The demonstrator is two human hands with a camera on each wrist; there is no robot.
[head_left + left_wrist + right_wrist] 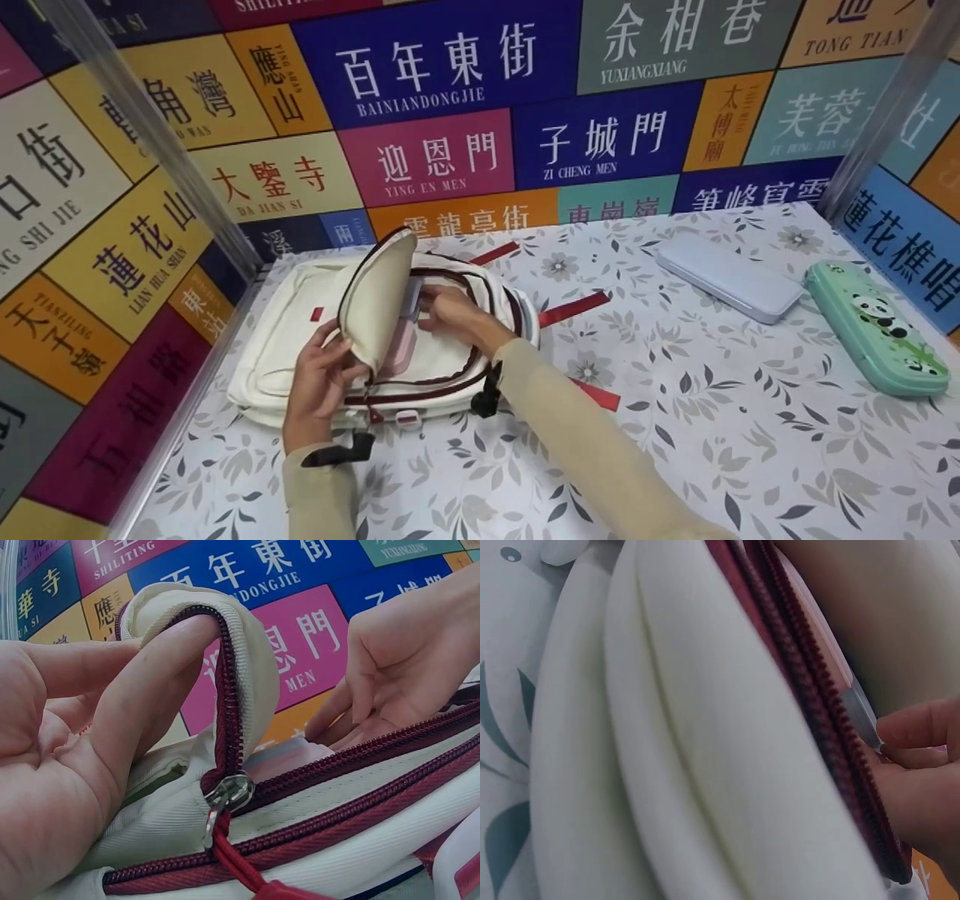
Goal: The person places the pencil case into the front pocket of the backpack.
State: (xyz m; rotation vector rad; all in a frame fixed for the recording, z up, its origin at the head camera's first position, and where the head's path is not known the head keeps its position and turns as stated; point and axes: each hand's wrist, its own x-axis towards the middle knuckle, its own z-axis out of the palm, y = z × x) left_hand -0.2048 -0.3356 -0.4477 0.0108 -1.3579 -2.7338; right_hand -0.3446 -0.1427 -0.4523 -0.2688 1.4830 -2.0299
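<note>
Backpack [300, 337] lies unzipped on the floral surface [712, 420]; left hand [319, 382] fingers pinch its raised flap [375, 300], right hand [457, 319] fingers curl around a pink case [401, 349] inside.

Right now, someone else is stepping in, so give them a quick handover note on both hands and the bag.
Left hand: holds up the unzipped flap of the white backpack, which lies flat on the floral table.
Right hand: reaching into the open compartment, fingers on a pink case already partly inside.
Done: compartment unzipped, pink case going in.
Left: likely seat the case. A lilac case and a green panda case lie on the table to the right; zip open.
</note>
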